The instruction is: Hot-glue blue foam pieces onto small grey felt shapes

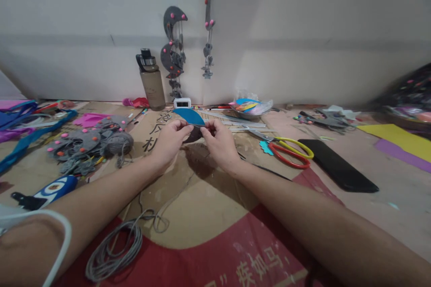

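Between the fingertips of both hands is a blue felt piece with a curved upper edge. My left hand pinches its lower left edge, thumb and forefinger pressed together. At the lower right edge, my right hand pinches it the same way. A dark grey piece shows just under the blue felt, partly hidden by the fingers. A thin grey cord runs from below the hands to a loose coil at the front left.
Scissors with red and yellow handles lie beside a black phone on the right. Left are grey felt shapes with pompoms, a yarn ball and a blue glue gun. A bottle stands by the wall.
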The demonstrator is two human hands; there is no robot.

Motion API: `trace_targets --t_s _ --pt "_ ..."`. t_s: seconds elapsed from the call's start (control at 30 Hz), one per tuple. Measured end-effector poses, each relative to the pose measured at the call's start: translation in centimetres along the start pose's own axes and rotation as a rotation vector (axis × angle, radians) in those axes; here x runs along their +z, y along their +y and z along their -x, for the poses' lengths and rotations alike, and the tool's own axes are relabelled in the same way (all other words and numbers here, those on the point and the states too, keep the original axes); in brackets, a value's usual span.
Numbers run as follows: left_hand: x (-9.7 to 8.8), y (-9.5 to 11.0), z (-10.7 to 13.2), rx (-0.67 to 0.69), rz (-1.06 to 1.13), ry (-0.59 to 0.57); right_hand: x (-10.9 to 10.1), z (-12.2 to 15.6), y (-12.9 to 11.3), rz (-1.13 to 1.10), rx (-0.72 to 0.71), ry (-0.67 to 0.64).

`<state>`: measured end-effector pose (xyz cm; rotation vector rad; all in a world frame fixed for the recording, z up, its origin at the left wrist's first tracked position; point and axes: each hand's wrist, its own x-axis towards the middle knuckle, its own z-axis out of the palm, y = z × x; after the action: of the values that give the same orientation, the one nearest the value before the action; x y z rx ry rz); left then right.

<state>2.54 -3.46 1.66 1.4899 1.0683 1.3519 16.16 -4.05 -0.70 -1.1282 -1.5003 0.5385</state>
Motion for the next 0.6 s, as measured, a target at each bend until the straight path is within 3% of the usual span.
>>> trace_targets --t_s 0.17,0.4,0.6 --pt "-0.3 1.3 -0.1 -0.118 -0.015 -0.018 -0.2 -0.1 -0.2 0.015 0.010 0.005" --pt "-0.4 1.8 -0.4 -0.406 0.329 -0.085 -0.1 -0.2 -0.3 -0.048 0.023 0.031" --pt "-0.3 1.2 -0.7 -0.457 0.524 -0.069 -0.3 -0.3 -0.6 -0.065 0.040 0.055"
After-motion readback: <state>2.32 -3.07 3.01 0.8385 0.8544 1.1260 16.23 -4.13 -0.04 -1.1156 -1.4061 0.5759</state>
